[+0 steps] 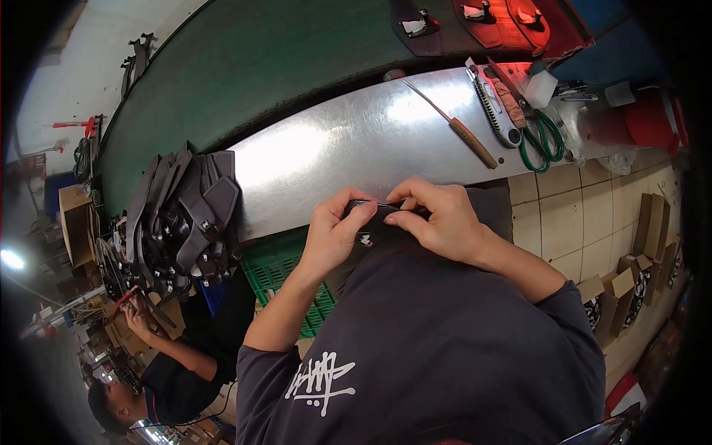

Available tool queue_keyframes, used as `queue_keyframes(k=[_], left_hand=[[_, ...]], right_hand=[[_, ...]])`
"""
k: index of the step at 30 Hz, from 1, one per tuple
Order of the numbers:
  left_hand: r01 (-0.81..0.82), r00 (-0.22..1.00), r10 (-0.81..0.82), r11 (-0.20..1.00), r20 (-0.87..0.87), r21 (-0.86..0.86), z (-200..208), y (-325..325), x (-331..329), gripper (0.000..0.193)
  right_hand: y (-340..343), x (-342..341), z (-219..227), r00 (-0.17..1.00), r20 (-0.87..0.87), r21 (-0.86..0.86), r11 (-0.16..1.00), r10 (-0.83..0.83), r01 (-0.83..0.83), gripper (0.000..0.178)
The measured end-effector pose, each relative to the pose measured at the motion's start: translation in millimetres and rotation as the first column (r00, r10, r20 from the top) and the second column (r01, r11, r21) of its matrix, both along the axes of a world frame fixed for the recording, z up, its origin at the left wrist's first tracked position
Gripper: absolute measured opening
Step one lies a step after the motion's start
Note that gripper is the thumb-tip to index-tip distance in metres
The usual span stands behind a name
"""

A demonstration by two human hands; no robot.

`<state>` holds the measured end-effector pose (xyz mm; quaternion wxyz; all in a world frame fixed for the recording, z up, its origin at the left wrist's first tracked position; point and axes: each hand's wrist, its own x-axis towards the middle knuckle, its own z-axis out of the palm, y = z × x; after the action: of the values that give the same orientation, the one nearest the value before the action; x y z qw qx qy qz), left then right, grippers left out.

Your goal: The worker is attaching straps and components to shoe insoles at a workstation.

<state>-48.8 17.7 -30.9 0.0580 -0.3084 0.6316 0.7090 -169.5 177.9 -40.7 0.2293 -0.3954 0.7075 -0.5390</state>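
Note:
Both of my hands are close together over the near edge of the metal worktable (297, 159), just in front of my chest. My left hand (335, 231) pinches a small dark piece (381, 208) between thumb and fingers. From the other side my right hand (443, 221) grips the same piece with thumb and forefinger. The fingers cover most of it, so its exact kind does not show. An awl (469, 139) with a brown handle lies on the metal top beyond my right hand. A utility knife (492, 105) and green-handled scissors (547, 142) lie farther right.
A heap of dark grey cut pieces (182, 211) sits at the left. Behind the worktable runs a green conveyor belt (297, 52) with several flat dark pieces (416, 30). A green crate (278, 278) stands below the edge. At lower left, a co-worker (170, 371) handles something red.

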Motion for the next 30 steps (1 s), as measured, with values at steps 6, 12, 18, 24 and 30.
queue_keyframes(k=[6,12,18,24,30], left_hand=[[0.033,0.998,-0.033,0.999,-0.051,0.001,1,-5,6,0.015],[-0.175,0.973,0.192,0.976,-0.132,0.131,3,-25,14,0.016],[-0.517,0.778,0.621,0.716,-0.092,0.469,-26,-49,44,0.039],[-0.523,0.721,0.688,0.464,0.08,0.716,-54,-39,40,0.041],[-0.628,0.615,0.695,0.147,0.371,0.765,-45,-22,10,0.025]], right_hand=[[-6,-11,1,0.892,0.447,0.067,0.992,0.065,-0.106,0.014],[-24,-41,14,0.99,0.055,-0.015,0.991,0.133,-0.132,0.022],[-24,-83,-27,0.718,-0.553,-0.253,0.906,-0.422,0.338,0.035],[-13,-71,-62,0.697,-0.674,0.139,0.886,-0.243,0.443,0.034],[-7,-7,-22,0.96,0.275,0.031,0.997,0.053,-0.064,0.034]])
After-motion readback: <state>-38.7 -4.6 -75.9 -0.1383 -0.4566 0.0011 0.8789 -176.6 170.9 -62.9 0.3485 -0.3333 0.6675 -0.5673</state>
